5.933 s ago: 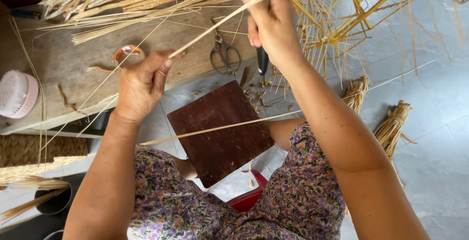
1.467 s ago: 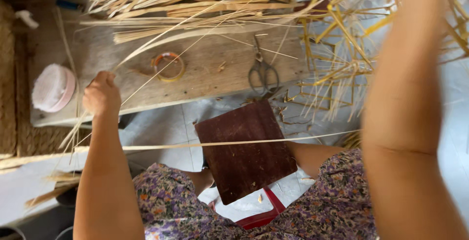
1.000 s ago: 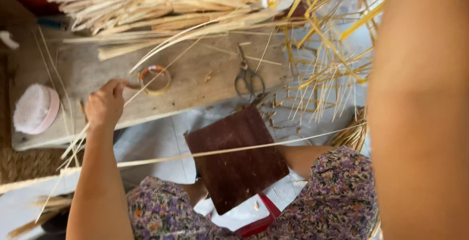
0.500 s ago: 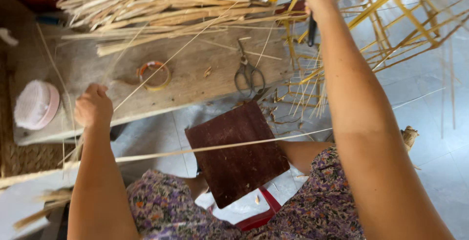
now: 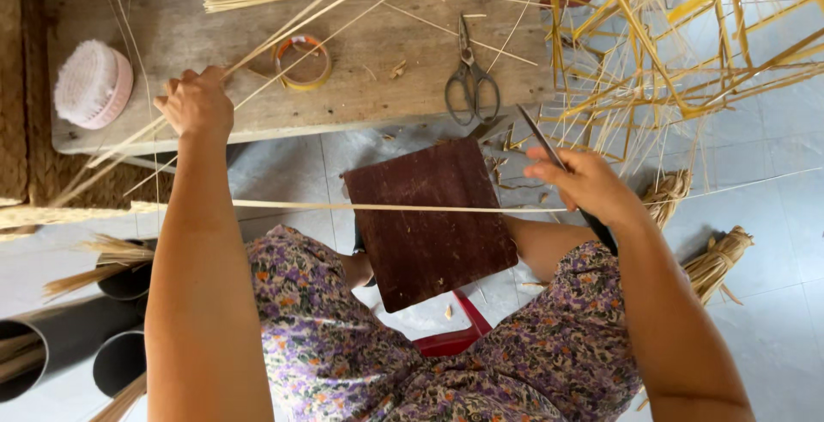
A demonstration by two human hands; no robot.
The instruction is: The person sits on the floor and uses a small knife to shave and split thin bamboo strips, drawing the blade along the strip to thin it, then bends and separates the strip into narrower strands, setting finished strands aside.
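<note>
A pale tiled floor (image 5: 772,319) lies under a seated person in a flowered dress, with dark tubes (image 5: 51,353) holding strips at the lower left. On the lap rests a dark brown board (image 5: 429,224), and a long thin strip (image 5: 360,207) lies across its upper part. The right hand (image 5: 584,186) is clenched around a knife (image 5: 539,137), blade pointing up and away, just beside the board's right edge. Small straw bundles (image 5: 717,259) sit on the floor to the right. Farther off, the left hand (image 5: 196,103) grips thin strips (image 5: 283,31) at the near edge of the wooden worktop (image 5: 378,78). On it lie scissors (image 5: 470,83), a tape roll (image 5: 302,61) and a pink spool (image 5: 93,85). A yellow frame (image 5: 687,44) stands at the far right.
</note>
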